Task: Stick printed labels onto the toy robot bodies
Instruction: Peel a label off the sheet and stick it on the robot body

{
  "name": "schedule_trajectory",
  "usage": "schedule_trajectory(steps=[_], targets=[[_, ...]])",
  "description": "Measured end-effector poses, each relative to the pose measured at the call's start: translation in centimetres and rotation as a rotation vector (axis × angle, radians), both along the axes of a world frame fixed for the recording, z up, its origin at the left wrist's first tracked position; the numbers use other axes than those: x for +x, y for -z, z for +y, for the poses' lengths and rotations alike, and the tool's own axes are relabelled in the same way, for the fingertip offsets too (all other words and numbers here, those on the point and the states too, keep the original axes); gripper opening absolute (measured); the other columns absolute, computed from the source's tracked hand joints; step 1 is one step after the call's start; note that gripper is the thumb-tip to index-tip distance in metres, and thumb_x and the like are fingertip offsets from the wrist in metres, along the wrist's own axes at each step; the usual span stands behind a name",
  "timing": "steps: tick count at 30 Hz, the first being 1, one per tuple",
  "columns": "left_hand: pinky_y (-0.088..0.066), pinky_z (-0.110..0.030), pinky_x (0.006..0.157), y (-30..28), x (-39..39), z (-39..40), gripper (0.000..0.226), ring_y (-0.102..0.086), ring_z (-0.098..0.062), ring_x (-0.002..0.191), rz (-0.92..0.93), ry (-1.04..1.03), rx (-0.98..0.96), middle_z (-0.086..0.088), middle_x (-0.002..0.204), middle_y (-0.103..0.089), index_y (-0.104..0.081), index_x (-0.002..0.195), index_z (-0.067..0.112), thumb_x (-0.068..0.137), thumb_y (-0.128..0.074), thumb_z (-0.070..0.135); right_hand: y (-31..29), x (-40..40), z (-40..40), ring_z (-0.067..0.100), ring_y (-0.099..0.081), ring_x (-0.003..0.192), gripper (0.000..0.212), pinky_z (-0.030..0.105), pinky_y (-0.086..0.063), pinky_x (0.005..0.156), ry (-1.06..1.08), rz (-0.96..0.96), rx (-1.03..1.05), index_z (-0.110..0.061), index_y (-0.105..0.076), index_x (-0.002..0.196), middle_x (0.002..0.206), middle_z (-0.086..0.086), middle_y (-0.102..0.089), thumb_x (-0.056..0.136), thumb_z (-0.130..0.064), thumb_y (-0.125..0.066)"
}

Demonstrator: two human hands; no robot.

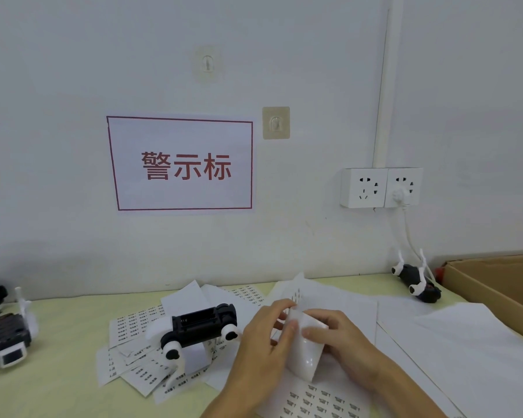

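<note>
A black and white toy robot body (200, 326) lies on loose label sheets (136, 362) at the table's middle. Just to its right, both hands hold a curled sheet of printed labels (307, 348). My left hand (261, 342) pinches its upper left edge with fingers curled. On the sheet's right side, my right hand (338, 334) grips it with fingers across the bent part. The sheet's lower part with several printed labels (320, 401) lies flat near the front edge.
Another toy robot (8, 336) lies at the left edge, and a third (417, 280) by the wall at the right. An open cardboard box (501, 282) stands at the far right. White backing sheets (453, 351) cover the right side. Wall sockets (381, 187) hold a plugged cable.
</note>
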State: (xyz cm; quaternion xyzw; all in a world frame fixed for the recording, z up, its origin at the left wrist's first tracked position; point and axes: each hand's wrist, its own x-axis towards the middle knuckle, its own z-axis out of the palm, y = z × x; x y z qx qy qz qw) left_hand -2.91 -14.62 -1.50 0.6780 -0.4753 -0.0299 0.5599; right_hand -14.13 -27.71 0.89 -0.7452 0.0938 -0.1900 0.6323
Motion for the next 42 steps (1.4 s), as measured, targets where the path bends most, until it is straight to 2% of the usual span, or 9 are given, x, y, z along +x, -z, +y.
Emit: schedule_trajectory(steps=[4, 8, 11, 15, 21, 28, 31, 35, 42], targets=[[-0.043, -0.009, 0.073, -0.1, -0.4, 0.1, 0.031, -0.054, 0.008, 0.098, -0.189, -0.084, 0.070, 0.025, 0.105, -0.054, -0.056, 0.129, 0.050, 0.099, -0.049, 0.052, 0.2, 0.2, 0.0, 0.023, -0.072, 0.098, 0.028, 0.031, -0.053, 0.084, 0.064, -0.072, 0.058, -0.013, -0.078, 0.097, 0.102, 0.009, -0.076, 0.082, -0.036, -0.076], [-0.040, -0.007, 0.078, 0.0, -1.1, 0.1, 0.045, -0.044, 0.014, 0.100, -0.341, -0.105, 0.149, 0.032, 0.108, -0.041, -0.037, 0.145, 0.048, 0.101, -0.046, 0.050, 0.6, 0.3, -0.4, 0.029, -0.072, 0.091, 0.020, 0.034, -0.055, 0.082, 0.105, -0.088, 0.151, -0.007, -0.079, 0.095, 0.100, 0.020, -0.075, 0.084, -0.023, -0.074], [-0.043, -0.011, 0.087, 0.0, -1.2, 0.2, 0.046, -0.044, 0.009, 0.111, -0.378, -0.107, 0.149, 0.028, 0.123, -0.042, -0.036, 0.145, 0.045, 0.101, -0.045, 0.051, 0.8, 0.1, -0.9, 0.031, -0.070, 0.084, 0.012, 0.035, -0.056, 0.073, 0.101, -0.073, 0.255, 0.000, -0.077, 0.095, 0.099, 0.026, -0.073, 0.086, -0.006, -0.070], [-0.045, -0.015, 0.091, -0.1, -1.2, 0.2, 0.039, -0.046, 0.006, 0.114, -0.381, -0.100, 0.146, 0.026, 0.124, -0.045, -0.045, 0.139, 0.040, 0.101, -0.048, 0.045, 0.7, 0.1, -0.9, 0.028, -0.069, 0.078, 0.021, 0.033, -0.055, 0.070, 0.091, -0.075, 0.285, 0.001, -0.076, 0.088, 0.092, 0.025, -0.073, 0.074, -0.014, -0.078], [-0.046, -0.015, 0.086, -0.6, -1.5, -0.1, 0.018, -0.054, 0.005, 0.101, -0.266, -0.120, 0.061, 0.026, 0.106, -0.052, -0.064, 0.115, 0.033, 0.097, -0.061, 0.030, 0.9, 0.2, -0.9, 0.024, -0.067, 0.071, 0.019, 0.028, -0.053, 0.065, 0.107, -0.124, 0.287, -0.003, -0.076, 0.075, 0.079, 0.020, -0.071, 0.067, -0.019, -0.082], [-0.044, -0.010, 0.069, -1.6, -2.0, -0.6, 0.006, -0.060, -0.001, 0.086, -0.188, -0.213, -0.068, 0.016, 0.085, -0.064, -0.073, 0.088, 0.023, 0.091, -0.072, 0.018, 1.0, 0.2, -1.0, 0.026, -0.072, 0.083, 0.033, 0.029, -0.055, 0.072, 0.075, -0.090, 0.259, -0.001, -0.080, 0.088, 0.092, 0.022, -0.075, 0.066, -0.025, -0.087], [-0.047, -0.012, 0.069, -1.9, -2.1, -0.5, 0.007, -0.061, 0.000, 0.086, -0.194, -0.209, -0.063, 0.018, 0.084, -0.065, -0.074, 0.089, 0.023, 0.091, -0.071, 0.017, 0.9, 0.2, -0.9, 0.030, -0.073, 0.087, 0.043, 0.032, -0.056, 0.075, 0.066, -0.076, 0.249, 0.000, -0.079, 0.092, 0.096, 0.025, -0.075, 0.062, -0.030, -0.088], [-0.052, -0.023, 0.073, -2.2, -2.2, -0.4, 0.008, -0.061, -0.002, 0.085, -0.212, -0.184, -0.010, 0.016, 0.087, -0.066, -0.075, 0.092, 0.021, 0.094, -0.067, 0.022, 0.8, -0.2, -1.1, 0.040, -0.071, 0.097, 0.036, 0.039, -0.056, 0.086, 0.031, -0.081, 0.259, 0.003, -0.078, 0.097, 0.102, 0.028, -0.073, 0.072, -0.022, -0.085], [-0.047, -0.025, 0.078, -2.4, -2.5, -0.4, 0.021, -0.057, -0.011, 0.082, -0.377, -0.256, 0.092, 0.004, 0.091, -0.063, -0.073, 0.095, 0.013, 0.100, -0.055, 0.024, 1.1, -0.2, -0.8, 0.032, -0.072, 0.098, 0.025, 0.033, -0.055, 0.084, 0.007, -0.085, 0.149, -0.003, -0.080, 0.098, 0.101, 0.021, -0.075, 0.084, -0.024, -0.076]])
